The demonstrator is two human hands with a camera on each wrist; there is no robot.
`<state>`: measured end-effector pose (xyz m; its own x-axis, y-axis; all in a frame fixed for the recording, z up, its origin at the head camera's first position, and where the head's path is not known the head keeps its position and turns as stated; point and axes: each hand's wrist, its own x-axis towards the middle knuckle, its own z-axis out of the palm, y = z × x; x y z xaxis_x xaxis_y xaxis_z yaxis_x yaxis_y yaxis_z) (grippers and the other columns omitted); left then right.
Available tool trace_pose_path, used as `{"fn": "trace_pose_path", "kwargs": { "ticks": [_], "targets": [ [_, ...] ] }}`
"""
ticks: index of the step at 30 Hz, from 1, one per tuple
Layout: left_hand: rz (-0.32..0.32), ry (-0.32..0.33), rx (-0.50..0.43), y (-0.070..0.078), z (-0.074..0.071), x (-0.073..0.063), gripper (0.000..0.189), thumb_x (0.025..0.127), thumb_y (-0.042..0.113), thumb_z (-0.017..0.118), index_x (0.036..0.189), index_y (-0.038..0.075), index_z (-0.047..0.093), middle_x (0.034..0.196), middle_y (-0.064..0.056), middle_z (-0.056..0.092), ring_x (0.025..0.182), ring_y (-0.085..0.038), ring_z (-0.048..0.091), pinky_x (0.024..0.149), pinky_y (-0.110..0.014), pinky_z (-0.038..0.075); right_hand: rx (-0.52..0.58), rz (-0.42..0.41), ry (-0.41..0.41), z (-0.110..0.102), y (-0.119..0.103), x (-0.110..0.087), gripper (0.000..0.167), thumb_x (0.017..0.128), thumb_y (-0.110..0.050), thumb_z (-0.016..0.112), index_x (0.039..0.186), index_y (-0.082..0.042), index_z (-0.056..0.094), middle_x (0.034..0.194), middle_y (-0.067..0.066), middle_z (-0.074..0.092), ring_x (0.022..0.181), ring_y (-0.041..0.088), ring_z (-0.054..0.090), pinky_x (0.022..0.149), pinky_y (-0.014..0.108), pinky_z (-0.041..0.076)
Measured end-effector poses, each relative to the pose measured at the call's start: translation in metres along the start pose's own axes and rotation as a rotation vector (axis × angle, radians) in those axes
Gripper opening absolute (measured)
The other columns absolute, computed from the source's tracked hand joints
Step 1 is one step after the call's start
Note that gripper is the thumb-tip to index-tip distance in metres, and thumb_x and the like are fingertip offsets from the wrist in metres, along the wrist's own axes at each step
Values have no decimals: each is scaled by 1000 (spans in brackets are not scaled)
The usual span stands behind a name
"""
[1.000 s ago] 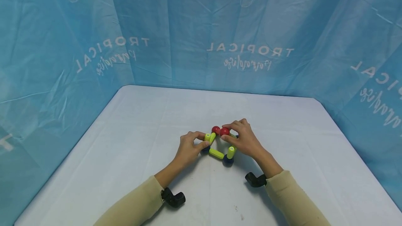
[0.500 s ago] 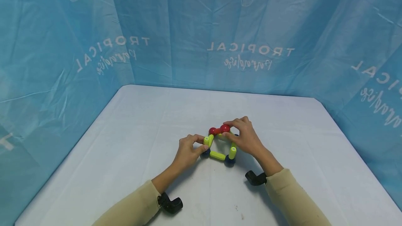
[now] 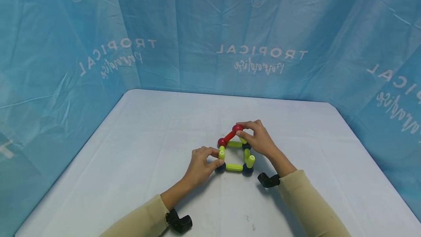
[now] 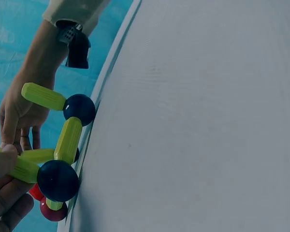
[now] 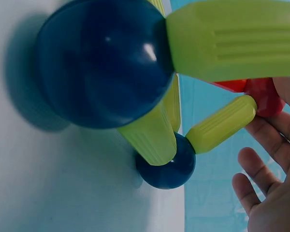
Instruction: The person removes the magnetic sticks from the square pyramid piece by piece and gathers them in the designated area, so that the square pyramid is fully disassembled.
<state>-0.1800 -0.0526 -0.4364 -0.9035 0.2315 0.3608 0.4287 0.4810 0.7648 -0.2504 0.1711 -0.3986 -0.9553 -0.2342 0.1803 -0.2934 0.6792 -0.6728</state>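
Note:
A square frame of yellow-green magnetic rods (image 3: pixel 234 168) and navy balls (image 3: pixel 248 170) sits on the white table, with a red ball (image 3: pixel 222 142) at its back left corner. My left hand (image 3: pixel 201 165) pinches the upright rod (image 4: pixel 25 169) on the front left ball (image 4: pixel 58 181). With thumb and forefinger, my right hand (image 3: pixel 260 138) holds a second red ball (image 3: pixel 237 129), raised at the back right. Beneath that ball stands a tilted rod (image 5: pixel 222 124), touching it. A red rod (image 3: pixel 230 136) slopes between both red balls. Another rod (image 3: pixel 250 161) stands on the front right ball.
White cloth-like tabletop (image 3: pixel 164 127) surrounds the frame. Behind and beside it hangs a blue printed curtain (image 3: pixel 204 39). Black wrist cameras (image 3: pixel 179 222) are strapped at both sleeves.
My right hand has lifted its red ball up and back, tilting the red rod. The frame has turned and shifted a little right, and my left hand has moved slightly right and nearer with it.

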Motion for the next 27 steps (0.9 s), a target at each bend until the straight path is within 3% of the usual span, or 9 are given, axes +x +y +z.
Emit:
{"fn": "trace_pose_path", "kwargs": {
  "ticks": [6, 13, 20, 27],
  "targets": [
    [-41, -2, -59, -4, -8, 5, 24, 89, 33, 63, 105, 16, 70, 100, 5, 70, 100, -13, 57, 91, -42, 37, 12, 23, -18, -1, 1, 1, 45, 88, -43, 63, 124, -17, 62, 115, 7, 59, 111, 32, 45, 82, 41, 41],
    [-64, 15, 2, -12, -11, 40, 29, 88, 28, 66, 113, 14, 67, 108, 1, 70, 106, -18, 55, 91, -46, 42, 21, 42, -37, -1, 0, 2, 45, 88, -43, 63, 124, -17, 61, 116, 6, 58, 113, 32, 44, 86, 45, 43],
    [-123, -140, 121, -11, -1, 73, 39, 85, 33, 68, 122, 19, 64, 122, 1, 64, 116, -20, 47, 96, -47, 38, 25, 37, -44, -1, 2, 2, 46, 87, -44, 63, 124, -17, 61, 117, 6, 57, 114, 32, 44, 88, 47, 44],
    [-137, -238, 171, -10, 5, 87, 34, 85, 33, 69, 118, 22, 67, 119, 1, 65, 116, -21, 46, 95, -47, 35, 19, 13, -42, 0, 1, 3, 45, 88, -40, 63, 126, -16, 60, 118, 6, 57, 112, 31, 45, 87, 46, 44]
  ]
}}
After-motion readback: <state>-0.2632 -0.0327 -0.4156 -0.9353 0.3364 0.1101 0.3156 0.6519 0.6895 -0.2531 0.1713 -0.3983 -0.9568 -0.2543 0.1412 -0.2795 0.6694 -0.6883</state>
